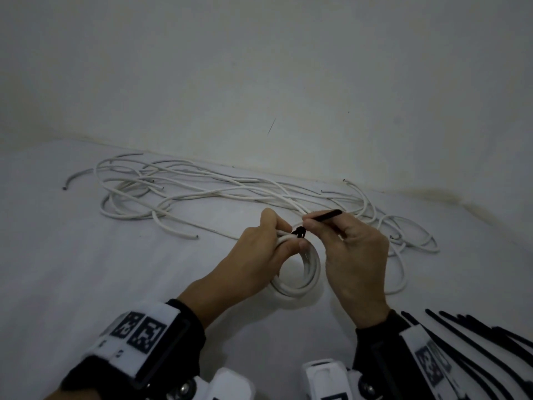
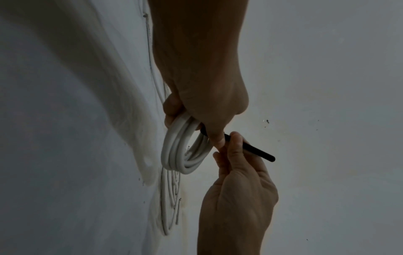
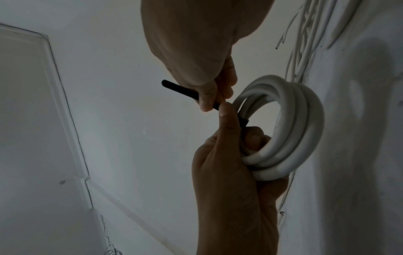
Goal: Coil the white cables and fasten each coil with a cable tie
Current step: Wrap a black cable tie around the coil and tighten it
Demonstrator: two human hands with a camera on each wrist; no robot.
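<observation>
A small coil of white cable (image 1: 312, 274) stands on edge on the white surface. My left hand (image 1: 291, 237) grips its top, fingers curled round the turns and thumb pressed by the tie's head. A black cable tie (image 1: 323, 216) loops round the coil there, and my right hand (image 1: 310, 224) pinches its tail, whose end pokes out up and to the right. In the left wrist view the coil (image 2: 181, 155) hangs from my left hand (image 2: 209, 124) beside the tie (image 2: 258, 152). The right wrist view shows my right hand (image 3: 209, 101) pinching the tie (image 3: 181, 90) next to the coil (image 3: 294, 131).
A tangle of loose white cables (image 1: 202, 192) sprawls across the surface behind and to the right of my hands, along the wall. Several spare black cable ties (image 1: 476, 336) lie at the lower right near my right wrist.
</observation>
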